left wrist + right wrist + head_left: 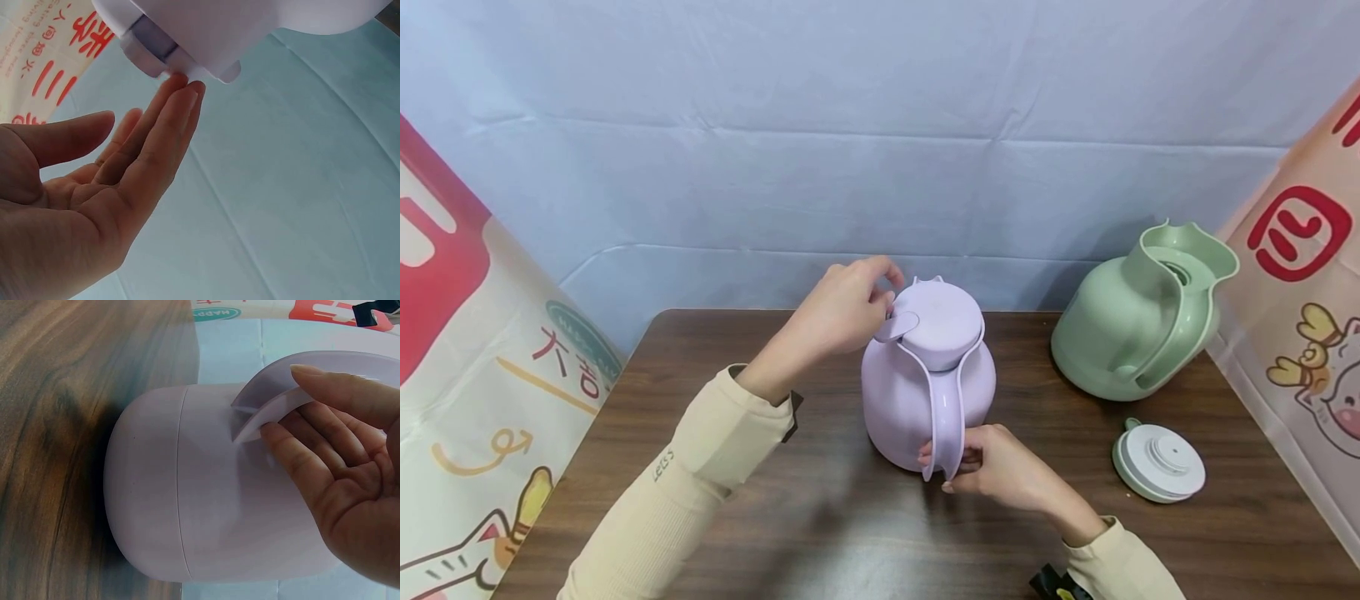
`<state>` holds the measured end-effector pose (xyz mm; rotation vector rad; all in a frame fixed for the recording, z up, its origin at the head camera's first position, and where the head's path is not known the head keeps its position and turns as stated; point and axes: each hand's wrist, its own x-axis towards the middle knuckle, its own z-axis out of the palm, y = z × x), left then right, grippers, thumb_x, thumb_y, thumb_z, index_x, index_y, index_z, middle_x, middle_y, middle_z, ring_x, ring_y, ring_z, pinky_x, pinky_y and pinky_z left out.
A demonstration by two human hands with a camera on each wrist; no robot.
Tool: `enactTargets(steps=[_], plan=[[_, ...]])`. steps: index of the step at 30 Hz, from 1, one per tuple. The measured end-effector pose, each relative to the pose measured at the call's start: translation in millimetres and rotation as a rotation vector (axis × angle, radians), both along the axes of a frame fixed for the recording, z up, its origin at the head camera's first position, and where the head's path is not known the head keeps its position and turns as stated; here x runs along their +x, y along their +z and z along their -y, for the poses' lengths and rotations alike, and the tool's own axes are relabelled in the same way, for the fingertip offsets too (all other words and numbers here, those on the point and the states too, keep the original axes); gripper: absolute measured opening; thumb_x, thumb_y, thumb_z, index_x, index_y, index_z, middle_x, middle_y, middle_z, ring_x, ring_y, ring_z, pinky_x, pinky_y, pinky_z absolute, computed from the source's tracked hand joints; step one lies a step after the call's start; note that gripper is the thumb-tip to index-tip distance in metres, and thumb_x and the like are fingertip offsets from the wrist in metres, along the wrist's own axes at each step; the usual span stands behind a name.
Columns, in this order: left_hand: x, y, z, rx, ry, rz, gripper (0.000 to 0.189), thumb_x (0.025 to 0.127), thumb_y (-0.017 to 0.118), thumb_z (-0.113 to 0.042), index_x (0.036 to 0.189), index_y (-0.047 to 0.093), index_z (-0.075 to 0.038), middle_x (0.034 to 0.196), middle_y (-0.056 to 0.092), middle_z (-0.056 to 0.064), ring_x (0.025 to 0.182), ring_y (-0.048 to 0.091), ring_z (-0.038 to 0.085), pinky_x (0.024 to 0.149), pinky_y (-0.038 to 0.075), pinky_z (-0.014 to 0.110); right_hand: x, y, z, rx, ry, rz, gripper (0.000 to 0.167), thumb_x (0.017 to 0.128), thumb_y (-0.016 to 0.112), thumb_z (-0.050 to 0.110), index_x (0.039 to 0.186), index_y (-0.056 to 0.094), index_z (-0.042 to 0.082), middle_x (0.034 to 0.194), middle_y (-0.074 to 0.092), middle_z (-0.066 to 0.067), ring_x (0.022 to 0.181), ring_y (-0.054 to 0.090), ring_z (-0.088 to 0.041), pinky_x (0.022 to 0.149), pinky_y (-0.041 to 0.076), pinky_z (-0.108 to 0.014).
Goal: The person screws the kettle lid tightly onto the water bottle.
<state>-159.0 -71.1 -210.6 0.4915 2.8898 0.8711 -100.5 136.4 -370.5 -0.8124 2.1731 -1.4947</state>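
Observation:
A lilac vacuum jug stands upright on the table, its round lid seated in the top. Low on the jug's curved handle, my right hand grips it. In the right wrist view, the fingers pass behind the handle and the thumb lies over its outer side. My left hand is at the lid's left side, near its projecting tab. The left wrist view shows that hand's extended fingertips right at the lilac edge, with the thumb apart.
A green jug with an open top stands at the back right of the wooden table. In front of it lies a green-and-white lid, upside down. A pale cloth backdrop hangs behind the table, with printed sheets at both sides.

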Motion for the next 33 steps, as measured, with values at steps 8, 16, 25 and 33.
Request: enactTargets(steps=[8, 16, 25, 33], plan=[[-1.8, -0.6, 1.0, -0.022, -0.041, 0.025, 0.039, 0.084, 0.041, 0.003, 0.119, 0.055, -0.008, 0.101, 0.064, 0.007, 0.089, 0.055, 0.019, 0.073, 0.043, 0.030, 0.5, -0.2, 0.5, -0.012, 0.005, 0.011, 0.032, 0.071, 0.070, -0.008, 0.102, 0.066, -0.001, 0.100, 0.067, -0.012, 0.089, 0.063, -0.014, 0.074, 0.051, -0.027], [0.4, -1.5, 4.9, -0.042, -0.005, -0.064, 0.022, 0.087, 0.048, -0.004, 0.104, 0.062, -0.006, 0.094, 0.063, 0.007, 0.088, 0.056, 0.022, 0.078, 0.043, 0.032, 0.6, 0.1, 0.5, -0.003, 0.002, 0.004, 0.032, 0.071, 0.070, -0.008, 0.102, 0.066, 0.000, 0.099, 0.067, -0.011, 0.088, 0.063, -0.009, 0.074, 0.050, -0.027], [3.5, -2.2, 6.3, -0.033, 0.028, -0.062, 0.013, 0.089, 0.051, -0.010, 0.091, 0.064, -0.008, 0.068, 0.058, 0.002, 0.067, 0.052, 0.020, 0.061, 0.041, 0.029, -0.3, -0.4, -0.2, 0.000, 0.002, -0.009, 0.032, 0.071, 0.071, -0.005, 0.101, 0.066, -0.001, 0.099, 0.067, -0.011, 0.090, 0.062, -0.009, 0.075, 0.050, -0.027], [2.3, -3.3, 3.8, -0.013, 0.017, -0.008, 0.014, 0.090, 0.051, -0.011, 0.093, 0.064, -0.007, 0.070, 0.061, 0.002, 0.065, 0.052, 0.018, 0.059, 0.041, 0.027, -0.5, -0.6, 0.2, 0.004, 0.005, -0.011, 0.031, 0.071, 0.072, -0.004, 0.101, 0.066, -0.001, 0.099, 0.067, -0.011, 0.088, 0.062, -0.009, 0.073, 0.051, -0.027]])
